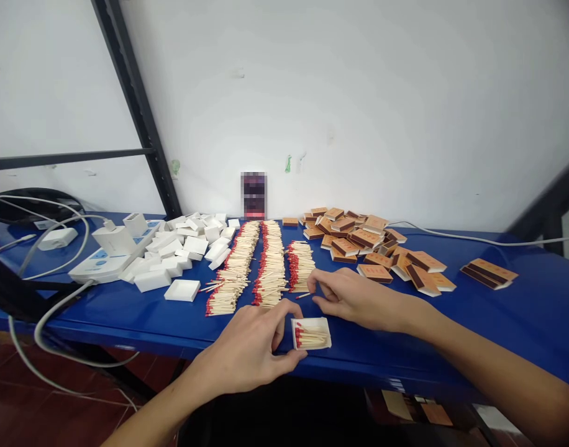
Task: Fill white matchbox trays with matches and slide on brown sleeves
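Note:
My left hand [254,344] grips a small white matchbox tray [330,335] by its left end, thumb at the near side and fingers at the far side. Inside the tray lies a loose layer of matches [312,337], red heads to the left. My right hand [354,298] is just beyond the tray, thumb and index finger bent toward each other around the end of a single match [304,297]. Beside those fingertips is the shortest row of red-headed matches [302,264]. Two longer match rows, a middle one [271,264] and a left one [235,267], run back toward the wall.
White empty trays [191,239] are heaped at left, one tray [182,290] nearer the front. Orange-brown matchbox sleeves [368,239] pile up at right, with a few sleeves [489,273] farther out. A power strip [102,264] with cables and a black rack post [140,105] stand left.

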Demonstrator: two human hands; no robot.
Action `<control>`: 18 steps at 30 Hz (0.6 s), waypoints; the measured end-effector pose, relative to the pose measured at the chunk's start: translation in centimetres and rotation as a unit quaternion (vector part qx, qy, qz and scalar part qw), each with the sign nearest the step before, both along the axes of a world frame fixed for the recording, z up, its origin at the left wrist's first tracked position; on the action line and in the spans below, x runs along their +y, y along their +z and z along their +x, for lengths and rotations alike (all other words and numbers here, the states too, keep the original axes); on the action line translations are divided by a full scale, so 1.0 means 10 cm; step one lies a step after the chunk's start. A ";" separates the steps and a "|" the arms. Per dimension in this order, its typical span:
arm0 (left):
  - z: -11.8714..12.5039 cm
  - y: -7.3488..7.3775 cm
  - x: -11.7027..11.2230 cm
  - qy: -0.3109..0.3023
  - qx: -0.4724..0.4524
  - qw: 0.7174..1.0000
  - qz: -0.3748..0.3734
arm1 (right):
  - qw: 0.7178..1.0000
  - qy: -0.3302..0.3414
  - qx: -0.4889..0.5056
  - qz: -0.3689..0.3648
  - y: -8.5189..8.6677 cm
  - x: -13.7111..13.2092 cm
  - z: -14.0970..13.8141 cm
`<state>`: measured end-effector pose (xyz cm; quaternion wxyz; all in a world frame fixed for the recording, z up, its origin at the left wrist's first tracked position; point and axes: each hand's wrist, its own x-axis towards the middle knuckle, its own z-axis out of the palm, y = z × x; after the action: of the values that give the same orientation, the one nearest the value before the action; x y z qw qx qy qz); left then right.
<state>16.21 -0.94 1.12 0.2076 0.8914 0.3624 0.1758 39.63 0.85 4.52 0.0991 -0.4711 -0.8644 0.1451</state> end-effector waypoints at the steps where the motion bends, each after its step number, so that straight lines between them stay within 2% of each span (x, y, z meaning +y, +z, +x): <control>1: 0.00 0.00 0.00 -0.004 0.001 1.000 -0.002 | 1.000 -0.004 -0.012 0.013 -0.03 0.03 0.01; 7: -0.01 0.02 -0.01 -0.014 0.014 1.000 -0.002 | 0.999 0.024 -0.012 0.030 -0.15 0.11 -0.01; 18: 0.00 0.02 -0.01 -0.013 0.028 1.000 0.006 | 1.000 0.008 0.007 0.002 -0.16 0.12 -0.02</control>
<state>16.16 -1.06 1.34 0.1940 0.9018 0.3556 0.1507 39.46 2.02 2.88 0.1048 -0.4631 -0.8677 0.1474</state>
